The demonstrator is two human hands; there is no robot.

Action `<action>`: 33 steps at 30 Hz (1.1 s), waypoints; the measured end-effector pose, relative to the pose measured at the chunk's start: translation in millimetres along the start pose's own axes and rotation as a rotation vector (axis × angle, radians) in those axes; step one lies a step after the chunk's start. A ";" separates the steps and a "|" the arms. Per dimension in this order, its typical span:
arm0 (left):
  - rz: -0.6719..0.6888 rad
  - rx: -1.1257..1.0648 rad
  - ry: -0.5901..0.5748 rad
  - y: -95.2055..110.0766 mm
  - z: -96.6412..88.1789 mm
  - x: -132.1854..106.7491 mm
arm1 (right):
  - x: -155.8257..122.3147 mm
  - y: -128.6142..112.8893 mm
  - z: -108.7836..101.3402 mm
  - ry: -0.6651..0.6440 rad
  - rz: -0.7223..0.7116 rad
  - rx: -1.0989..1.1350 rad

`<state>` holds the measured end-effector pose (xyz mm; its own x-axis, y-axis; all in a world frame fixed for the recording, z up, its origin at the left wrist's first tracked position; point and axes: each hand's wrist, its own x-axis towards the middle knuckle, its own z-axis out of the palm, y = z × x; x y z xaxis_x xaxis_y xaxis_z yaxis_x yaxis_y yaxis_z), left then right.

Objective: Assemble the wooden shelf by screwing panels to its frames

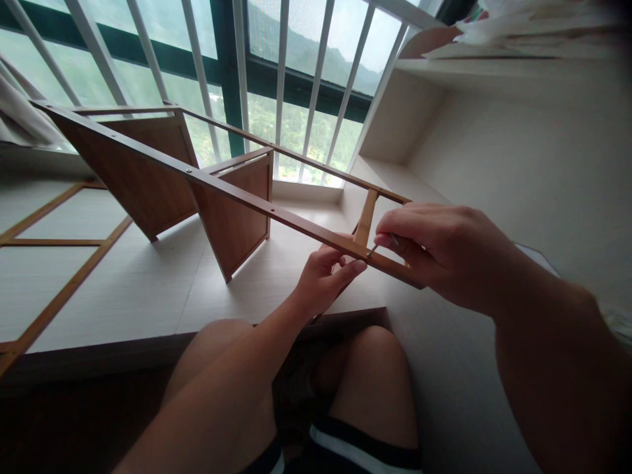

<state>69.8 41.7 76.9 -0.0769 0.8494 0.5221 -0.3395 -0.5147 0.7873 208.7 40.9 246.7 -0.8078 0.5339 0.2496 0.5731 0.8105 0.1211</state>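
Note:
A brown wooden shelf frame (232, 191) lies on its side, with long rails, two shelf panels (241, 204) and a short crosspiece (366, 218) near its right end. My left hand (323, 280) is closed around the near rail by that crosspiece, thumb on the front and fingers partly hidden behind the wood. In my right hand (434, 247) a thin metal hex key (376, 248) is pinched between thumb and fingers. Its tip meets the near rail at a hole just beside my left thumb. Most of the key is hidden by my fingers.
Another wooden frame (64, 243) lies flat on the pale platform (197, 283) at left. White window bars (281, 79) stand behind. A pale cabinet wall (494, 145) is at right, and a curtain (24, 105) hangs at far left. My knees are below the platform edge.

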 end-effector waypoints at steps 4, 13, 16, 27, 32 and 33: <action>-0.008 -0.010 0.009 -0.4 0.7 -0.4 | 1.7 -5.1 -3.1 0.002 0.076 -0.032; -0.012 -0.012 0.015 1.1 1.1 0.0 | 0.4 -10.7 -2.6 0.045 0.227 -0.085; -0.013 -0.008 0.021 1.9 0.8 0.1 | -1.4 -6.5 -5.2 0.051 0.176 -0.097; -0.012 0.006 0.017 0.8 0.6 0.5 | -4.5 -1.9 -0.8 -0.013 0.062 -0.053; 0.002 0.001 0.004 1.3 1.1 0.4 | -2.3 -2.9 -5.5 -0.018 0.027 -0.025; 0.001 0.002 0.002 1.5 1.2 0.3 | -2.0 -2.7 -6.1 -0.025 0.019 -0.016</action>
<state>70.3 41.0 78.6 -0.0796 0.8489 0.5224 -0.3372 -0.5162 0.7873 209.6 36.2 251.7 -0.7998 0.5554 0.2276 0.5905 0.7961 0.1324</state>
